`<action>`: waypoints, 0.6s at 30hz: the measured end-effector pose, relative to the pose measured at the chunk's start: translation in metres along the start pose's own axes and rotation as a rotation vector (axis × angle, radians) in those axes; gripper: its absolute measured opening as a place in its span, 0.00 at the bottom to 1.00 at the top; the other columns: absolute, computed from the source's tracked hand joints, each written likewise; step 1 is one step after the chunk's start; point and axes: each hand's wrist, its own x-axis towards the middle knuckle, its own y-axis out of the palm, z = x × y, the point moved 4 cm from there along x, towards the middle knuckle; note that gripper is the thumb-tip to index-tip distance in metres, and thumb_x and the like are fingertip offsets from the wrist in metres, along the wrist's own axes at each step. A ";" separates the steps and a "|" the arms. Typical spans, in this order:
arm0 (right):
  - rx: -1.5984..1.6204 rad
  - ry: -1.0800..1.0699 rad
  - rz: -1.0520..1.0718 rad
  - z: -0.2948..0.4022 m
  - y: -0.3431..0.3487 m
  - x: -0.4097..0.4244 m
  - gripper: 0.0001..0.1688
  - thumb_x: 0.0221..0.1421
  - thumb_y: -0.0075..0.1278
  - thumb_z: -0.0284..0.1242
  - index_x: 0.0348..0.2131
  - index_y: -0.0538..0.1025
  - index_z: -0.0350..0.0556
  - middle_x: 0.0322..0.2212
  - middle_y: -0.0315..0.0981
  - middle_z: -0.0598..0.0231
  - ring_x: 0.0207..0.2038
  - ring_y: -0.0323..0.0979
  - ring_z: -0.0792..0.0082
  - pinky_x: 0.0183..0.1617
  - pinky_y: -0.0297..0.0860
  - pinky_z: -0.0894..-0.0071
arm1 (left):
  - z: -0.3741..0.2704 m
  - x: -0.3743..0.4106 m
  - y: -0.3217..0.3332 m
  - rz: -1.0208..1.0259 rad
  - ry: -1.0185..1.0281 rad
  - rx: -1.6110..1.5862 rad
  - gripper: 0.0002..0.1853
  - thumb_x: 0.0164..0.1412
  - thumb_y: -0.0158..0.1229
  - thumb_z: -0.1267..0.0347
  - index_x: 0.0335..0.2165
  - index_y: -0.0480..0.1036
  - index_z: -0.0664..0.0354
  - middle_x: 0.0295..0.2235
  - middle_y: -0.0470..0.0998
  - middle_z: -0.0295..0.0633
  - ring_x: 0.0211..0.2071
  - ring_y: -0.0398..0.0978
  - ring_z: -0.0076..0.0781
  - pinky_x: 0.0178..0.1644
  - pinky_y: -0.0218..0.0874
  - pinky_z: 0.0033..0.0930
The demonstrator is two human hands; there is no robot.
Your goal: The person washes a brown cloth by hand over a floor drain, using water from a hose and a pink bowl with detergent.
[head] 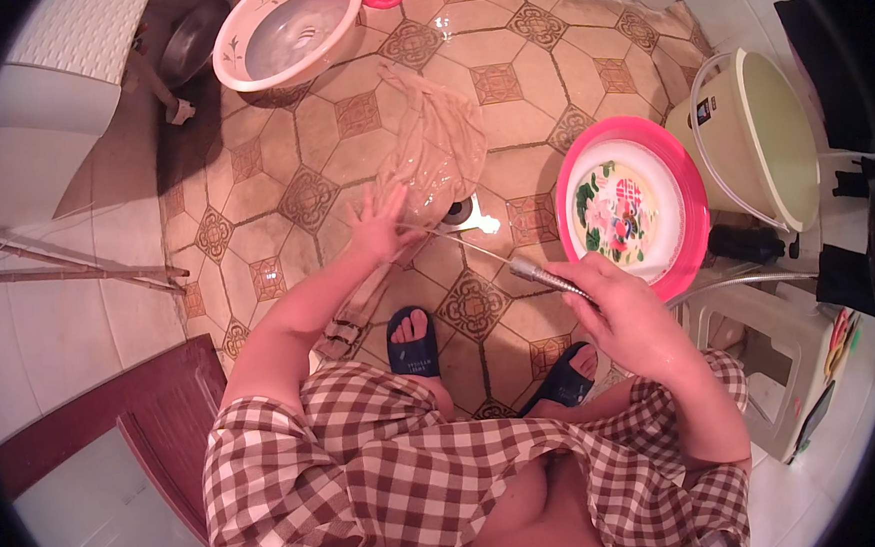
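My right hand [624, 311] grips a metal spray nozzle [533, 271] on a flexible metal hose [742, 280]. From its tip a thin jet of water [473, 246] runs left to my left hand [378, 228]. That hand has its fingers spread and holds nothing, above a wet, pale cloth [437, 138] spread over the tiled floor. Whether the fingers touch the cloth, I cannot tell. Beside the cloth's lower edge is a floor drain [458, 213] with a shiny metal surround. A striped end of fabric [347, 328] lies nearer my feet.
A pink-rimmed basin [628, 130] with a printed white inside stands at right, beside a cream bucket [722, 136] and a plastic stool [761, 404]. At the upper left, another basin [233, 68] contains water. Bamboo poles [92, 275] jut in from the left wall, above a dark red door [170, 440].
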 end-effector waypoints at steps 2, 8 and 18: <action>-0.005 0.045 -0.011 -0.004 -0.004 -0.006 0.18 0.60 0.45 0.26 0.50 0.71 0.46 0.40 0.68 0.52 0.40 0.71 0.47 0.43 0.68 0.54 | 0.025 0.016 -0.002 0.017 -0.054 0.101 0.52 0.52 0.45 0.32 0.67 0.41 0.43 0.68 0.42 0.29 0.68 0.31 0.53 0.67 0.29 0.64; 0.017 0.142 -0.009 -0.009 -0.010 -0.015 0.19 0.60 0.44 0.25 0.51 0.70 0.45 0.39 0.68 0.50 0.39 0.71 0.46 0.42 0.68 0.54 | 0.061 0.043 0.004 -0.067 -0.303 -0.093 0.52 0.54 0.43 0.32 0.66 0.43 0.50 0.68 0.43 0.36 0.68 0.30 0.52 0.68 0.27 0.59; 0.075 0.027 0.073 0.000 -0.015 -0.015 0.19 0.59 0.46 0.23 0.51 0.70 0.45 0.36 0.67 0.52 0.36 0.71 0.49 0.40 0.67 0.57 | -0.013 -0.026 0.045 -0.135 0.314 -0.166 0.48 0.56 0.54 0.43 0.65 0.46 0.54 0.66 0.41 0.52 0.68 0.37 0.52 0.67 0.32 0.60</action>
